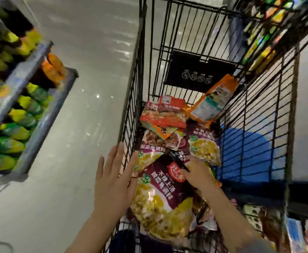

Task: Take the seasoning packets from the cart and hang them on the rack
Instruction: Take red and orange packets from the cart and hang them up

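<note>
Two hands work at the near end of the cart (167, 52). The left hand (113, 181) is spread flat, fingers straight, and hovers at the cart's left wall with its fingertips by the wire; whether it touches the wire I cannot tell. The right hand (197, 172) is down inside the basket, fingers curled onto the top edge of a black packet (175, 157) that lies across the big purple packet (160, 194) — it looks like a pinch, though the fingertips are partly hidden.

The purple packet lies with its long axis running from the person's body away toward the far end of the cart, directly under and left of the right hand, so the right hand is plainly the nearer one for a lift. A second purple packet (204, 145) lies just beyond, then a heap of red packets (164, 114), and an orange bag (213, 99) leans on the right wall.

The hanging rack (270, 30) with goods stands up and to the right — the lift will likely have to swing that way. A shelf (27, 84) of green and yellow bags stands across the aisle on the left.
</note>
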`<control>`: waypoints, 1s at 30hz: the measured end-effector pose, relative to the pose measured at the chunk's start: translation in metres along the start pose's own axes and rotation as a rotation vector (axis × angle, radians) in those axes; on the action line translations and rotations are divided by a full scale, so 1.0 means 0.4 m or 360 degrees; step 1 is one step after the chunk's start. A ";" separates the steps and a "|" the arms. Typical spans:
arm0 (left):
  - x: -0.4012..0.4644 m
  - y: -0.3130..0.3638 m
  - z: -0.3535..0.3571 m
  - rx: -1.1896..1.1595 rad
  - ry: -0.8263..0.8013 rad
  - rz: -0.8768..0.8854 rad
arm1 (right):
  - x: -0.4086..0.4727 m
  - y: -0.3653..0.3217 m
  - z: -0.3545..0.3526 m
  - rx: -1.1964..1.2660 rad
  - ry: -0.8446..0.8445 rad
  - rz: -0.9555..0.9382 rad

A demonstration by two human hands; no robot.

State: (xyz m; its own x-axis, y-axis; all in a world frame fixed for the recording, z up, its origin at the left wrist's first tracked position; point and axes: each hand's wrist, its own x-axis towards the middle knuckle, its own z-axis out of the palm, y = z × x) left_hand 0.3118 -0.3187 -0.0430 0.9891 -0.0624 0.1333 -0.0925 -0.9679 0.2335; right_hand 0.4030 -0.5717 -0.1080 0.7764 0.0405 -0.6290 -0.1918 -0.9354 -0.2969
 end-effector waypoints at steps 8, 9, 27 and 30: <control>-0.001 0.005 0.006 -0.0011 0.0066 -0.0068 | 0.384 -0.217 -0.016 -0.0528 0.0165 -0.0343; -0.001 0.004 0.009 -0.0003 0.0078 -0.0077 | 0.421 -0.234 -0.010 -0.0563 0.0155 -0.0366; -0.006 0.001 0.009 -0.0060 0.0072 -0.0076 | 0.491 -0.228 0.049 -0.1003 0.0330 -0.0565; -0.004 -0.001 0.006 -0.0074 0.0055 -0.0070 | 0.473 -0.199 0.042 -0.0986 0.0425 -0.0637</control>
State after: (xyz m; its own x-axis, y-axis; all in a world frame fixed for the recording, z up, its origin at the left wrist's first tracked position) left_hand 0.3103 -0.3187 -0.0456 0.9879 -0.0105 0.1550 -0.0548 -0.9571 0.2844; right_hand 0.5549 -0.4836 -0.2154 0.8489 0.4034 -0.3415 0.4420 -0.8961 0.0400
